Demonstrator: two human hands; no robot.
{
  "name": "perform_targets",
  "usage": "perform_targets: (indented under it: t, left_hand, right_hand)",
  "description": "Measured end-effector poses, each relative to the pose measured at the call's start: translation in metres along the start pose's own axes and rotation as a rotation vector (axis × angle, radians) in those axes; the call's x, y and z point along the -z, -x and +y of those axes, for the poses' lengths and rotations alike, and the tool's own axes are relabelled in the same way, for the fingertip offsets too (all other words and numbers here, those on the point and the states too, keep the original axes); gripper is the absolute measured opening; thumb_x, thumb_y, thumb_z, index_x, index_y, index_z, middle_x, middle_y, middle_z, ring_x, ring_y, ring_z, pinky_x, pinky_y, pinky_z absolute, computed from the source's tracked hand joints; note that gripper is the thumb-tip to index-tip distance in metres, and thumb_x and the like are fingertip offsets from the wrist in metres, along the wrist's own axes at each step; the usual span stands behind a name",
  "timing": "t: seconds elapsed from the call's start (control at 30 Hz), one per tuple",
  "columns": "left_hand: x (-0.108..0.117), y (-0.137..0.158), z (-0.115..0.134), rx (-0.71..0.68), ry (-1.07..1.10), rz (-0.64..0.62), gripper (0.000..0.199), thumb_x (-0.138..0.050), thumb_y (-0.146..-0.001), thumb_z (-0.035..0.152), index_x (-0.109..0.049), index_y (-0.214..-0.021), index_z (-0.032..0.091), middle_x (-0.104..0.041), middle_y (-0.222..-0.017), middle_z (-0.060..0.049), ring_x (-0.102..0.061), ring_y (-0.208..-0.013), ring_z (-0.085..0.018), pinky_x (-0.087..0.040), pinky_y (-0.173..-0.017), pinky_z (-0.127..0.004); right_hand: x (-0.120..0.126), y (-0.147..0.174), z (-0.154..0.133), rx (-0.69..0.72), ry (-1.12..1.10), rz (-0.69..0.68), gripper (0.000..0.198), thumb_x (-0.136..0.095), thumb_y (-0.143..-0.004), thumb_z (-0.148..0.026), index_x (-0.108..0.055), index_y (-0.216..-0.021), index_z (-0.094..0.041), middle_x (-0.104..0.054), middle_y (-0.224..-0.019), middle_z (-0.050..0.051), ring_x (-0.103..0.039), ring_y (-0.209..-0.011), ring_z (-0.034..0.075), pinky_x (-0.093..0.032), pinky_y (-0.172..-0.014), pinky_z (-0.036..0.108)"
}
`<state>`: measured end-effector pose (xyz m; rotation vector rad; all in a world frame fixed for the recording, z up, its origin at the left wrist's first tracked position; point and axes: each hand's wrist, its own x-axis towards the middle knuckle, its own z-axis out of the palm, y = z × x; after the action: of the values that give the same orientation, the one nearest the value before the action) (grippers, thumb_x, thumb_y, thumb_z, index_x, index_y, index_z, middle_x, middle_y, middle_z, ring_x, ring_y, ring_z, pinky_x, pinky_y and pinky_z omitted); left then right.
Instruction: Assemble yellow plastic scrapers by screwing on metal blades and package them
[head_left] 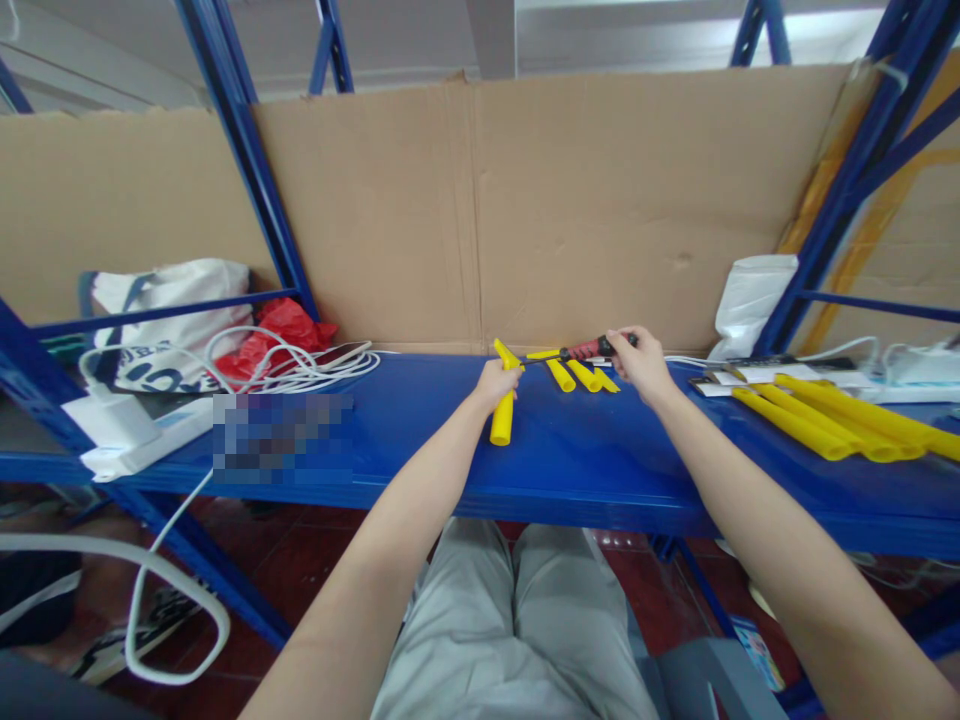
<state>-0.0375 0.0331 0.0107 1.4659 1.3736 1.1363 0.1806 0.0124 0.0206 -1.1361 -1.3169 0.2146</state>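
My left hand (498, 384) is wrapped round a yellow plastic tube (502, 424), held tilted over the blue shelf top. My right hand (637, 362) grips the black end of a screwdriver (586, 349) with a red and black handle. Its thin shaft points left and reaches the tube beside my left fingers; whether the tip sits in the tube I cannot tell. Between and behind my hands, several short yellow tubes (582, 376) lie on the blue shelf (600, 450).
Longer yellow tubes (832, 420) lie at the right. On the left are a white power strip (150, 440), coiled white cables (300, 375), a red plastic bag (281, 330) and a white cloth bag (176, 320). Cardboard (585, 200) stands behind, between blue posts (255, 170).
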Motion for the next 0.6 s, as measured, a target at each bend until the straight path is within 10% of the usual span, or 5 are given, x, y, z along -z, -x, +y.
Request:
perform_targets:
  t: [0.6]
  left_hand:
    - [-0.0002, 0.0008, -0.0003, -0.020, 0.020, -0.029, 0.021, -0.052, -0.076, 0.002, -0.047, -0.060, 0.016, -0.042, -0.043, 0.007, -0.039, -0.032, -0.006, -0.034, -0.041, -0.019]
  right_hand:
    - [-0.0001, -0.0001, 0.0008, 0.038, 0.038, 0.062, 0.041, -0.049, -0.078, -0.061, -0.048, -0.069, -0.021, -0.053, -0.064, 0.000, -0.055, -0.071, 0.016, -0.045, -0.067, 0.030]
